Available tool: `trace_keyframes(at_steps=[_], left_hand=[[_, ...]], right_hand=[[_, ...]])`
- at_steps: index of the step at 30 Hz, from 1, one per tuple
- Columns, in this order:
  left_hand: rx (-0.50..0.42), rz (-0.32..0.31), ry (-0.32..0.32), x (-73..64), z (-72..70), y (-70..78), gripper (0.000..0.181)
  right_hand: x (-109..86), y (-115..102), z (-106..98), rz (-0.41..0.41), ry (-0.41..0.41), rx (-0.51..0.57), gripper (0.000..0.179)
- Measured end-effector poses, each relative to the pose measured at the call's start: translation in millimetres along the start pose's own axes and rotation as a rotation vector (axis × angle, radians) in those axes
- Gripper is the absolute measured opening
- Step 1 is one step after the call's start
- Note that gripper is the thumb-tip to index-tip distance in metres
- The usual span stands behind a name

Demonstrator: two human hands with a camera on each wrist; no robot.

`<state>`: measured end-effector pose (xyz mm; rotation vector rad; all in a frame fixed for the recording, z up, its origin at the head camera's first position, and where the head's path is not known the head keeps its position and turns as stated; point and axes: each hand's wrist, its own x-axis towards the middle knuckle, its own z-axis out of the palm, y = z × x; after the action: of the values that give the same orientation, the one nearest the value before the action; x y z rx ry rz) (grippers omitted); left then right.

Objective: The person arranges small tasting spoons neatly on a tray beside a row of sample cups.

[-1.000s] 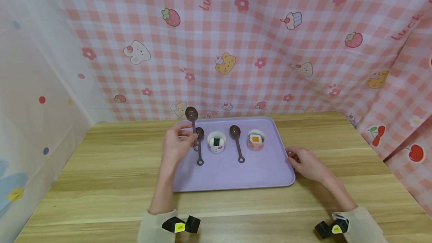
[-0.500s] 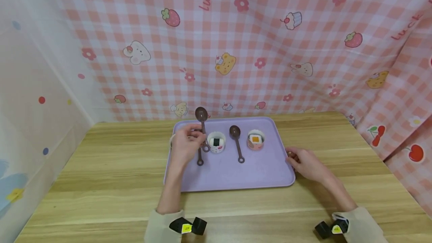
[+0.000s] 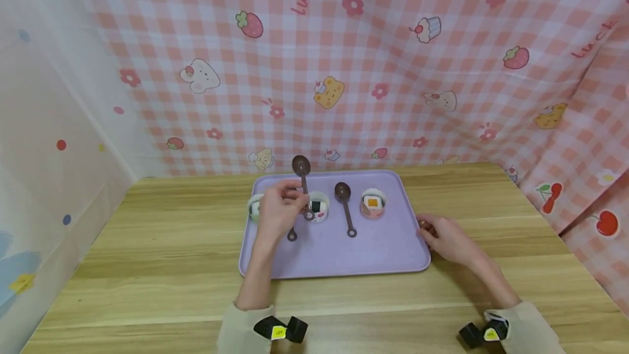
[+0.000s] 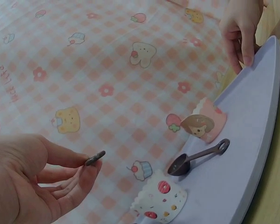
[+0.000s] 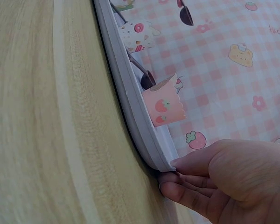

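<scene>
My left hand (image 3: pixel 280 212) pinches the handle of a brown spoon (image 3: pixel 301 166) between thumb and fingers, its round bowl pointing up and away above the tray. In the left wrist view the ring end of that handle (image 4: pixel 95 158) sticks out past the fingertips. The held spoon overlaps a white paper cup (image 3: pixel 321 215) with a dark-and-white filling. Below the left hand shows the ring of another brown spoon (image 3: pixel 292 235); the rest is hidden. My right hand (image 3: pixel 446 238) grips the right edge of the purple tray (image 3: pixel 344 261), thumb on top and fingers beneath.
On the tray, a third brown spoon (image 3: pixel 346 212) lies between the white cup and a pink cup (image 3: pixel 372 211) with an orange-and-white filling. A greenish cup (image 3: pixel 254 207) is partly hidden behind the left hand. A checked curtain (image 3: pixel 383 59) hangs behind the wooden table (image 3: pixel 147 245).
My left hand has moved right with the spoon, from over the tray's left side to beside the white cup. The greenish cup has come into sight. The right hand stays put.
</scene>
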<state>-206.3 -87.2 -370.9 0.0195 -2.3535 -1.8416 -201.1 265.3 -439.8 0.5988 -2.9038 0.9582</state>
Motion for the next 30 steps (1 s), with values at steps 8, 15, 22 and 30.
trace_keyframes(at_steps=[8, 15, 22, 30], left_hand=[[0.000, 0.019, -0.016, -2.1, 13.2, 3.5, 0.026], [-0.001, 0.058, -0.024, -3.3, 30.3, 3.6, 0.025], [-0.006, 0.058, -0.039, -6.2, 46.3, 6.1, 0.026], [-0.060, 0.053, -0.039, -8.1, 63.8, 6.5, 0.023]], right_hand=[[-0.7, 0.6, -0.3, -0.003, -0.001, 0.001, 0.026], [-0.8, 1.1, -1.0, -0.013, 0.006, 0.000, 0.025], [-0.5, -0.5, -2.1, -0.007, -0.004, -0.007, 0.025], [-0.6, -0.2, -0.6, -0.021, 0.009, -0.005, 0.024]])
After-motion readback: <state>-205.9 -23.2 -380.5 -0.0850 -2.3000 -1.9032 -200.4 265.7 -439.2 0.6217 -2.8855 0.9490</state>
